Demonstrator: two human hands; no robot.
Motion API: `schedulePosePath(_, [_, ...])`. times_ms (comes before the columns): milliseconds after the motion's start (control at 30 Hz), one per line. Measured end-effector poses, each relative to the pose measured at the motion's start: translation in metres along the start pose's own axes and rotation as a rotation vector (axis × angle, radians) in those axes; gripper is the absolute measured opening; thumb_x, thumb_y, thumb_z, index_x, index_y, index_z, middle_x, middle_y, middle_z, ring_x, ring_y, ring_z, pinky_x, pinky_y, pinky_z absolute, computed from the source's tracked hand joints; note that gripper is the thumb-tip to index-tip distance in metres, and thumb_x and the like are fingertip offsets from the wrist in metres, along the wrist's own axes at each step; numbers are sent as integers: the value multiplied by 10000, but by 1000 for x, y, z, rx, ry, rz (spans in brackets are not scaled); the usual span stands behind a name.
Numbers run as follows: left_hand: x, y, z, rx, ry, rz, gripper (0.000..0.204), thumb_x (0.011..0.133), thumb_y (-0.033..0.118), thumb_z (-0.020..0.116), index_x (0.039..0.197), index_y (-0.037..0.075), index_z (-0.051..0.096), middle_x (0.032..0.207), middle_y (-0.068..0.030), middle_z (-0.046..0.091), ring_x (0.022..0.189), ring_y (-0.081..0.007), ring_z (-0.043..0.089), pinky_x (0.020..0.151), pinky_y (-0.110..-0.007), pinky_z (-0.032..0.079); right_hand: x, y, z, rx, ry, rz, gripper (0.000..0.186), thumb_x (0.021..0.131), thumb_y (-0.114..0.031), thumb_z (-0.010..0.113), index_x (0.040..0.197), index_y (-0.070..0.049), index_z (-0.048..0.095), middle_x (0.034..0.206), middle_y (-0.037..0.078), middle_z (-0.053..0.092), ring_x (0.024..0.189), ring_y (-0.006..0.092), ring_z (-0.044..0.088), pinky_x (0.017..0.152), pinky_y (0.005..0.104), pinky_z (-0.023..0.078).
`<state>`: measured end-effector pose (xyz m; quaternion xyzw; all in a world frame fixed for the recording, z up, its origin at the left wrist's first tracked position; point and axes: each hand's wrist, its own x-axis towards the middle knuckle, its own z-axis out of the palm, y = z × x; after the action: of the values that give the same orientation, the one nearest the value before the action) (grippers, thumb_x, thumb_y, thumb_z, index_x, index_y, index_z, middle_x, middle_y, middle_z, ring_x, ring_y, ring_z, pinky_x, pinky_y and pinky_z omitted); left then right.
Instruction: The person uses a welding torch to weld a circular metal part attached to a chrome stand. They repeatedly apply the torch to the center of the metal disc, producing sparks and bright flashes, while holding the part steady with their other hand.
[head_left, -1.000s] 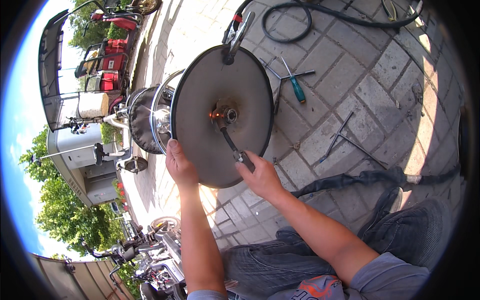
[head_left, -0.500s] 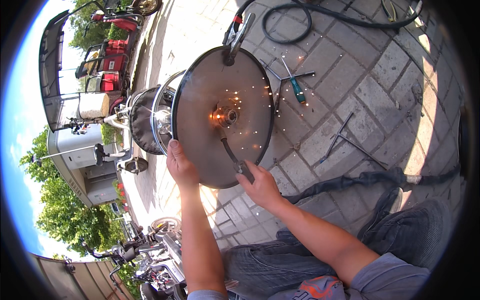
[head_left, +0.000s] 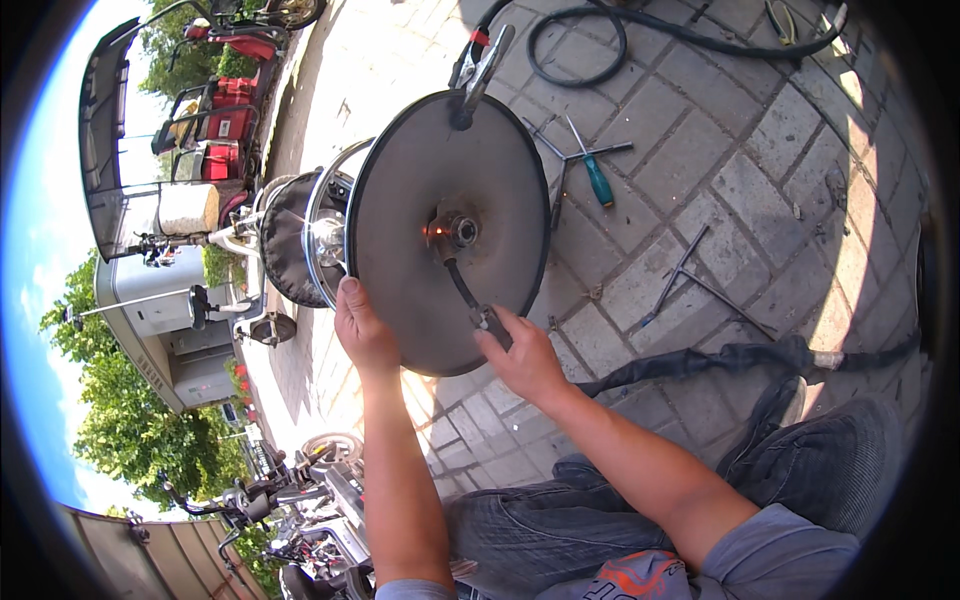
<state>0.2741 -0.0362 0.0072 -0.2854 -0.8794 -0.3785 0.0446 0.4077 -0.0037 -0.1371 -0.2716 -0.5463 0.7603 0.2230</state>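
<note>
A round metal stool base [head_left: 400, 290] faces me with its underside, and behind it show a chrome ring [head_left: 318, 205] and a dark padded seat [head_left: 285, 240]. My left hand [head_left: 366, 330] grips the base's lower left rim, fingers mostly hidden behind it. Closed around the handle of a welding torch [head_left: 464, 285], my right hand [head_left: 520, 352] sits over the lower right part of the base. The torch's nozzle touches or nearly touches the base next to the central tube end [head_left: 464, 231], where a small orange spot glows. A metal ground clamp [head_left: 486, 65] bites the top rim.
On the paving lie a green-handled screwdriver [head_left: 598, 182], a three-armed wrench [head_left: 575, 156] and a T-shaped wrench [head_left: 690, 275]. Black cable [head_left: 575, 80] curls at the top; a wrapped hose [head_left: 690, 365] runs by my leg. Parked vehicles [head_left: 225, 125] stand at left.
The bright arc and flying sparks have gone, leaving a small glow beside the tube. Both hands keep their holds; the right hand and torch have shifted slightly.
</note>
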Motion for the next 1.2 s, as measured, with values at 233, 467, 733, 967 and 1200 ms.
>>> schedulePosePath(233, [3, -7, -3, -28, -46, -55, 523, 1086, 411, 378, 1115, -46, 631, 996, -90, 682, 890, -167, 620, 806, -288, 485, 7, -2, -2, 77, -6, 2, 405, 909, -271, 668, 1217, -15, 609, 929, 248, 675, 891, 430, 661, 781, 461, 522])
schedulePosePath(467, [6, -13, -1, -17, 4, -12, 474, 1085, 427, 386, 970, 15, 591, 875, -19, 613, 807, -108, 550, 731, -249, 442, 6, -1, -4, -9, -40, 34, 494, 911, -308, 674, 1281, 8, 584, 978, 259, 668, 925, 424, 658, 802, 455, 522])
schedulePosePath(733, [3, -1, 5, -64, 1, -10, 477, 1092, 411, 372, 892, 30, 580, 786, -5, 599, 738, -92, 523, 685, -249, 425, -15, 13, 9, -45, 4, -27, 506, 900, -317, 689, 1276, 6, 586, 972, 257, 654, 918, 439, 648, 793, 475, 522])
schedulePosePath(967, [1, -4, 0, -20, -6, -3, 482, 1092, 412, 372, 890, 29, 583, 773, -10, 602, 729, -99, 525, 690, -249, 431, -9, 6, 6, -21, -5, -14, 473, 906, -305, 683, 1265, -9, 594, 961, 264, 656, 903, 449, 649, 779, 474, 525])
schedulePosePath(1200, [2, -1, 0, -41, -4, -10, 482, 1088, 425, 379, 894, 35, 586, 774, -4, 603, 720, -91, 526, 676, -238, 428, -2, 2, 6, -15, 16, -10, 464, 907, -302, 682, 1257, -9, 599, 959, 266, 659, 910, 451, 651, 790, 476, 525])
